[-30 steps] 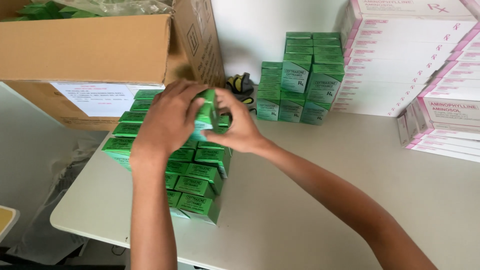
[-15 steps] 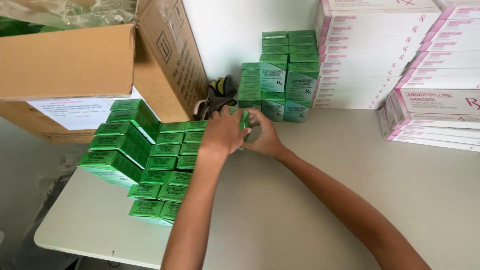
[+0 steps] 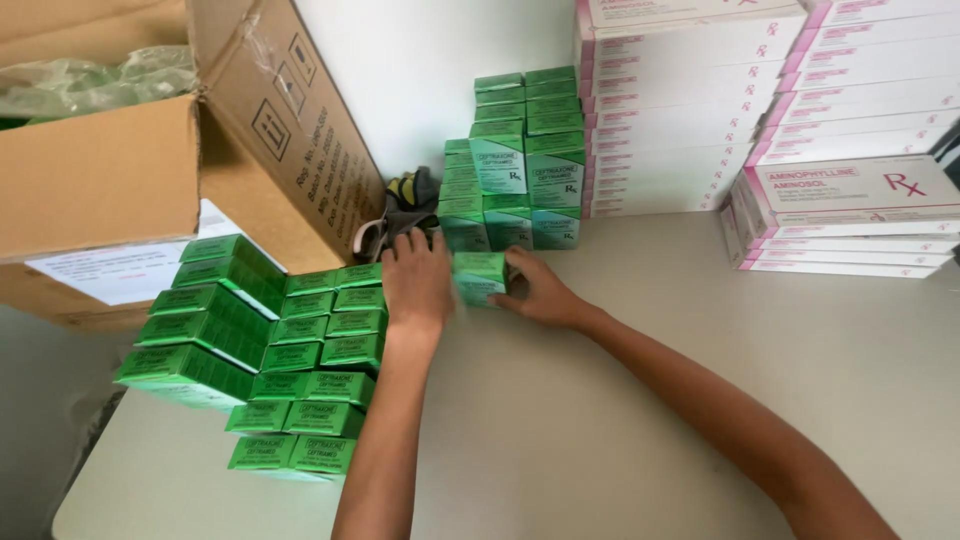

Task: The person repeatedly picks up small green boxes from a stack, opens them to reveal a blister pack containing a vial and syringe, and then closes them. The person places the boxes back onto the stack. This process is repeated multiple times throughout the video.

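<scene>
Since the earlier frames our hands have travelled away from the stepped rows of green boxes (image 3: 290, 345) on the left and toward the back of the table, and the single small green box (image 3: 479, 277) that we were holding up between both palms now sits low on the white table (image 3: 620, 400), just in front of the green stack by the wall (image 3: 510, 165). The view has swung too, so the open cardboard carton (image 3: 150, 150) takes up more of the upper left.

Our left hand (image 3: 418, 280) presses against the left side of the small green box, fingers curled and pointing toward the wall; our right hand (image 3: 540, 292) closes on its right side, fingertips on the box's end. So both hands grip it between them, and we judge this pinch from either side keeps the box square as it meets the stack, lined up with the bottom row there. It looks to be resting on the table, though our hands hide its lower edge.

Behind our left hand lies a dark glove with yellow patches (image 3: 405, 200), wedged between carton and stack. Pink-and-white flat cartons (image 3: 680, 110) stand piled along the wall to the right, well apart from our hands.
</scene>
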